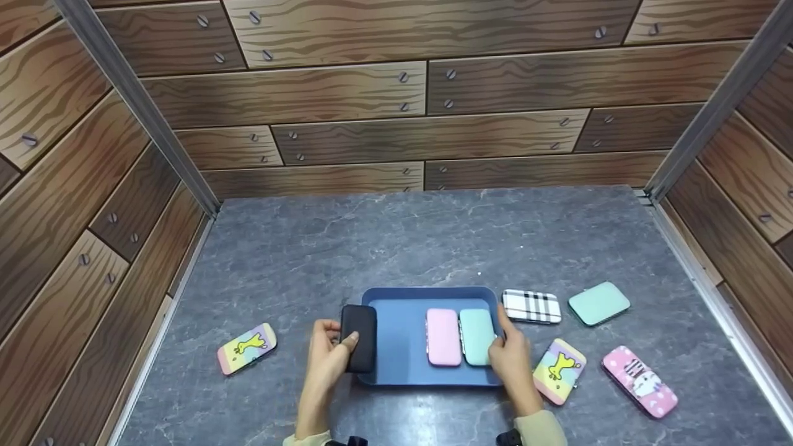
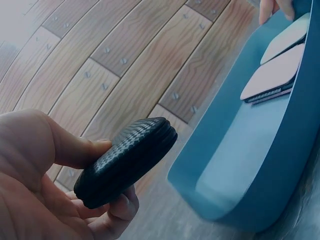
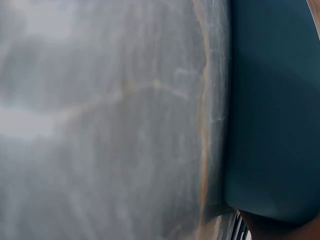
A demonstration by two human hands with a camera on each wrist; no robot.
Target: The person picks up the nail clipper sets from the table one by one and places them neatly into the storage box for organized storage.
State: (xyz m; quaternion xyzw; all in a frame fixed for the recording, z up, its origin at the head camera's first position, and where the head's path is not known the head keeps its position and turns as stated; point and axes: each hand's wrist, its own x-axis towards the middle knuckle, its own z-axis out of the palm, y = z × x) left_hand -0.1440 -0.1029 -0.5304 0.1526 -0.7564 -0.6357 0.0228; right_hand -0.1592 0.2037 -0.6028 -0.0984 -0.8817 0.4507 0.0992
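My left hand (image 1: 328,350) pinches a small black case (image 1: 358,328) between thumb and fingers. The left wrist view shows the woven pattern on this case (image 2: 131,150) and its rounded edges, held above the table beside the tray. From the head it overlaps the left rim of a blue tray (image 1: 399,341). My right hand (image 1: 513,362) grips the tray's right wall, thumb on the inner side. Inside the tray, at the right, a pink case (image 1: 443,337) and a mint case (image 1: 476,337) lie side by side. The right wrist view holds mostly the tray's outer wall (image 3: 275,115).
Right of the tray lie a plaid case (image 1: 531,306), another mint case (image 1: 599,303), a giraffe-print case (image 1: 559,371) and a pink cartoon case (image 1: 639,381). A second giraffe-print case (image 1: 247,349) rests at the left. Wood-patterned walls (image 1: 353,142) enclose the grey table (image 1: 396,241).
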